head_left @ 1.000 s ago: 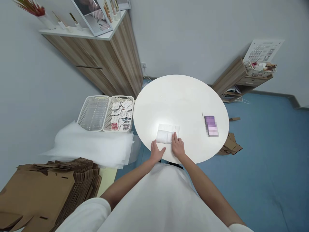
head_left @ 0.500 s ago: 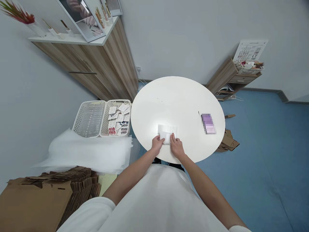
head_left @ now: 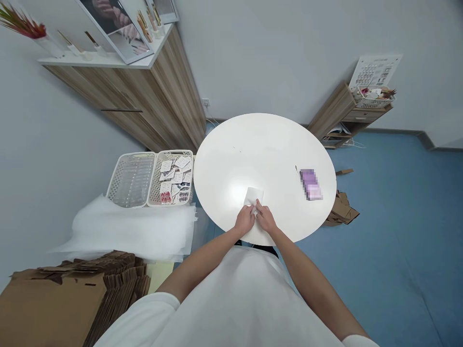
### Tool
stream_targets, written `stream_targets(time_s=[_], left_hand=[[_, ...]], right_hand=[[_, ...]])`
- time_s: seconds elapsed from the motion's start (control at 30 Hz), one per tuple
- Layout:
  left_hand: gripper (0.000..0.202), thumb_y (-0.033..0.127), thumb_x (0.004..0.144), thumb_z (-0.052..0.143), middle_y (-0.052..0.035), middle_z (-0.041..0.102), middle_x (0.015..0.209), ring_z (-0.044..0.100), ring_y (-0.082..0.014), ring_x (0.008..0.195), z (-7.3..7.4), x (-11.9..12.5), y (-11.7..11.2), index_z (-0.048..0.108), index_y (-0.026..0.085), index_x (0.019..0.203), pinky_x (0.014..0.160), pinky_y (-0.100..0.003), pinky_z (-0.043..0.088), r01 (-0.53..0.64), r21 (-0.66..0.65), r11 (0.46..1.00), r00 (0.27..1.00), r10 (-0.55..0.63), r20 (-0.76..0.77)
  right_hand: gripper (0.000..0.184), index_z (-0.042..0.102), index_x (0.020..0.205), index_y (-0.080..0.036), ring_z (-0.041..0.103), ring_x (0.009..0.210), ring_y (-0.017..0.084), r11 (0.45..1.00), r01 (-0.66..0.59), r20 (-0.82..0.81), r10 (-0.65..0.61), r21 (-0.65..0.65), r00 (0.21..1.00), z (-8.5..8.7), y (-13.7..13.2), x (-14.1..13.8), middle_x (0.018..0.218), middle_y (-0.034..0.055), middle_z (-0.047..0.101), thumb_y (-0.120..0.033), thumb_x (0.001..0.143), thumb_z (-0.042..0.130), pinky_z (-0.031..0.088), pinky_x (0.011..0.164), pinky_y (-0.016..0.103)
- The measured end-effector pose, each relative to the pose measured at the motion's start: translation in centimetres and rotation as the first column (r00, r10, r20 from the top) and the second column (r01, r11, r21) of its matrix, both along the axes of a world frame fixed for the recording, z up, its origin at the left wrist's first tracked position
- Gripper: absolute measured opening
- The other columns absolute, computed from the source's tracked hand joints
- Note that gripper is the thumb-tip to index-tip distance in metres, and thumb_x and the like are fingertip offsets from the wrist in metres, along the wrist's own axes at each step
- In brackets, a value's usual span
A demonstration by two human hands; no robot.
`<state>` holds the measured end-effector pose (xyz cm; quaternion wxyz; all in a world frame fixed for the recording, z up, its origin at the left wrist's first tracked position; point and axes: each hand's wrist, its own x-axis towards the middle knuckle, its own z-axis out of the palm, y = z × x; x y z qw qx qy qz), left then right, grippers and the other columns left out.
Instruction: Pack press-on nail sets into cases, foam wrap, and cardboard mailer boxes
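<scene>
A small packet of folded white foam wrap (head_left: pixel 254 194) lies near the front edge of the round white table (head_left: pixel 267 144). My left hand (head_left: pixel 245 219) grips its near left side with bent fingers. From the right, my right hand (head_left: pixel 265 218) presses on the same wrap, its index finger laid along the top and the other fingers curled. Both hands almost meet over the packet and hide its near part. Whatever lies inside the wrap, if anything, cannot be seen.
A blurred purple item (head_left: pixel 310 184) rests on the table's right side. At the left stand a basket of clear cases (head_left: pixel 133 176), a basket of nail-set cards (head_left: pixel 176 176), white foam sheets (head_left: pixel 133 229) and flattened cardboard boxes (head_left: pixel 54 299). Cardboard (head_left: pixel 342 210) lies on the floor at right.
The wrap has gone from a wide, flat piece to a narrower folded packet. My left hand has moved right, close to my right hand.
</scene>
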<state>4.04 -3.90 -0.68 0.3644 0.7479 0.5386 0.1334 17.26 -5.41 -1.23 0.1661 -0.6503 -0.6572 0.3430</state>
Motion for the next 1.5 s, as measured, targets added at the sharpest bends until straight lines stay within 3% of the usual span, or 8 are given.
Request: stream_targets(time_s=[0.13,0.23,0.43,0.53,0.7,0.9,1.13,1.5], left_hand=[[0.048,0.018,0.075,0.044,-0.0114,0.048,0.099,0.048,-0.0230,0.091,0.4,1.1,-0.5,0.036,0.012,0.121,0.073,-0.034,0.042,0.135,0.044,0.990,0.966,-0.121,-0.226],[0.053,0.021,0.073,0.047,-0.0137,0.046,0.103,0.046,-0.0264,0.093,0.7,1.6,-0.9,0.032,0.010,0.123,0.073,-0.037,0.041,0.162,0.049,0.986,0.942,-0.140,-0.307],[0.037,0.016,0.079,0.034,-0.0077,0.051,0.097,0.050,-0.0196,0.090,0.7,-0.3,0.2,0.044,0.018,0.115,0.077,-0.033,0.042,0.131,0.038,0.991,0.986,-0.127,-0.107],[0.034,0.016,0.079,0.036,-0.0074,0.050,0.108,0.046,-0.0202,0.102,0.8,-1.5,1.4,0.047,0.020,0.111,0.086,-0.035,0.038,0.132,0.133,0.982,0.988,-0.119,-0.102],[0.044,0.019,0.077,0.041,-0.0061,0.039,0.127,0.024,-0.0231,0.125,0.9,-2.0,2.1,0.038,0.022,0.121,0.100,-0.041,0.022,0.322,0.224,0.920,0.935,-0.272,-0.228],[0.048,0.021,0.076,0.042,-0.0062,0.026,0.138,0.011,-0.0248,0.130,1.0,-1.9,2.3,0.036,0.020,0.124,0.102,-0.043,0.015,0.382,0.218,0.898,0.906,-0.317,-0.282],[0.054,0.024,0.073,0.044,-0.0053,0.028,0.137,0.016,-0.0257,0.128,0.7,-1.8,3.3,0.033,0.022,0.126,0.101,-0.044,0.017,0.391,0.141,0.910,0.902,-0.347,-0.258],[0.081,0.034,0.058,0.060,-0.0112,0.031,0.134,0.029,-0.0295,0.118,0.4,-3.3,2.2,0.023,0.017,0.129,0.093,-0.040,0.029,0.443,0.129,0.887,0.893,-0.425,-0.147]], right_hand=[[0.050,0.026,0.129,-0.026,0.054,0.098,0.014,0.987,0.148,-0.216,-0.158,-0.060,0.964,0.4,1.0,0.7,0.122,0.0022,0.051,-0.019,0.080,0.031,0.042,0.081,0.030],[0.041,0.036,0.120,-0.027,0.060,0.080,0.013,0.967,0.244,-0.200,-0.255,-0.078,0.946,0.4,1.7,0.3,0.115,0.0027,0.056,-0.032,0.080,0.041,0.044,0.076,0.031],[0.022,0.048,0.099,-0.025,0.057,0.065,0.013,0.941,0.339,-0.038,-0.338,0.015,0.940,-0.6,2.4,-0.6,0.102,0.0008,0.061,-0.031,0.078,0.043,0.043,0.069,0.032],[0.024,0.046,0.101,-0.025,0.056,0.063,0.013,0.952,0.305,-0.049,-0.303,0.036,0.952,-0.9,2.3,-0.5,0.100,0.0007,0.060,-0.032,0.079,0.042,0.044,0.067,0.031],[0.029,0.048,0.106,-0.022,0.056,0.072,0.014,0.966,0.219,0.090,-0.232,0.138,0.968,-1.0,1.8,-0.7,0.112,0.0065,0.051,-0.031,0.083,0.033,0.043,0.059,0.028],[0.041,0.044,0.119,-0.024,0.042,0.109,0.024,0.960,-0.142,0.382,0.040,0.242,0.923,-0.4,0.2,0.0,0.132,0.0069,0.036,-0.015,0.083,0.028,0.036,0.083,0.038],[0.073,0.020,0.134,-0.011,0.026,0.124,0.029,0.913,-0.357,0.400,0.257,0.197,0.880,0.2,-0.5,1.0,0.139,0.0140,0.025,-0.033,0.072,0.052,0.031,0.093,0.042],[0.064,0.036,0.124,-0.006,0.036,0.113,0.029,0.905,-0.411,0.349,0.353,0.107,0.868,1.2,0.0,0.5,0.127,0.0181,0.039,-0.021,0.064,0.054,0.033,0.093,0.043]])
